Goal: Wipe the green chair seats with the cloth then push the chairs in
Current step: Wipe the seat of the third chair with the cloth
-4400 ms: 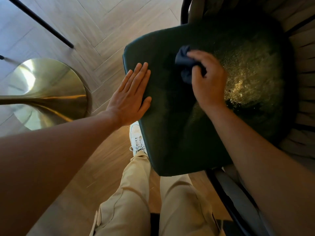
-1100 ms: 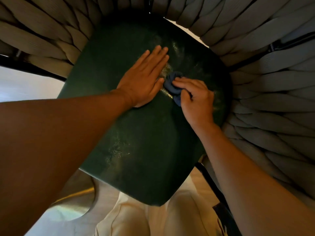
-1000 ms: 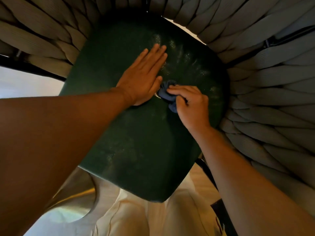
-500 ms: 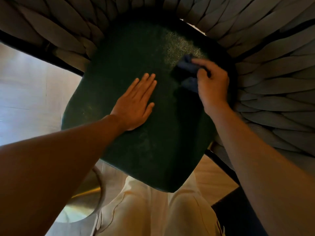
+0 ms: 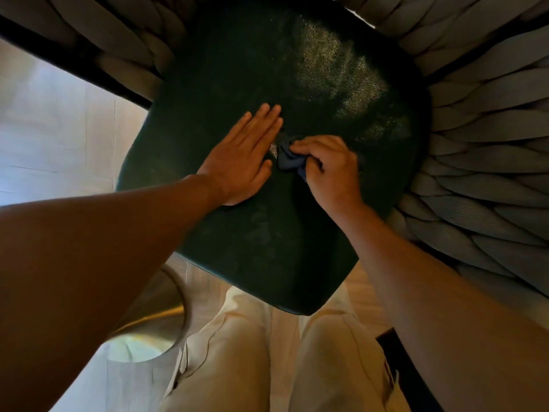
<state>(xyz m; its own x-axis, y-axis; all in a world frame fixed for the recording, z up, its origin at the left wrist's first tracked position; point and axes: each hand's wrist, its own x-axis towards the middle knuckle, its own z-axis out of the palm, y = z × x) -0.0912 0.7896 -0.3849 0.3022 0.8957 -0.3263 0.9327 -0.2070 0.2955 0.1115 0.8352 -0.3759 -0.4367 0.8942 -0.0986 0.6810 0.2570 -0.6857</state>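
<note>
A dark green chair seat point(image 5: 285, 239) fills the middle of the head view, with a shiny patch towards its back. My left hand point(image 5: 242, 157) lies flat on the seat, palm down, fingers together and pointing towards the chair back. Just right of it my right hand point(image 5: 329, 168) is closed on a bunched dark blue cloth point(image 5: 286, 157) and presses it onto the seat. The cloth sits between the two hands, close to my left thumb. Most of the cloth is hidden under my right fingers.
A woven grey rope backrest point(image 5: 481, 150) on a black frame point(image 5: 74, 62) curves around the seat's back and right side. A round brass table base point(image 5: 148, 331) stands on the pale wood floor at lower left. My legs in beige trousers point(image 5: 231, 358) stand against the seat's front edge.
My right hand has drawn the cloth from the seat's back right towards the middle, next to my left hand. My left hand stays flat on the seat.
</note>
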